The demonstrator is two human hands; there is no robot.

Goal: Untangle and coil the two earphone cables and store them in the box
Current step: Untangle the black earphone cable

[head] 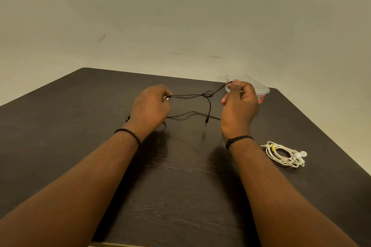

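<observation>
The left hand (149,106) is raised above the table (80,126), fingers curled, pinching several strands of the black cable (188,96) at its fingertips. The right hand (240,102) is raised too, thumb and forefinger pinching one strand of the same cable near its top, the other fingers curled loosely below. Between the two hands the strands run nearly level and meet in a small knot (206,94), which lies closer to the right hand than to the left. From the knot one strand drops down and ends in a plug (206,120) hanging just above the table. A second, slack strand sags lower, running from under the left hand across toward the right wrist. More black cable shows at the left hand's outer side and beneath its wrist. Each wrist wears a dark band.

The box (261,91), clear plastic with a red mark at its near edge, sits on the table just behind the right hand, partly hidden by it. The white cable (281,154) lies in a loose coil on the table, right of the right forearm and nearer the viewer than the box, with its earbuds at the coil's right side. A pale wall (180,16) rises behind the table.
</observation>
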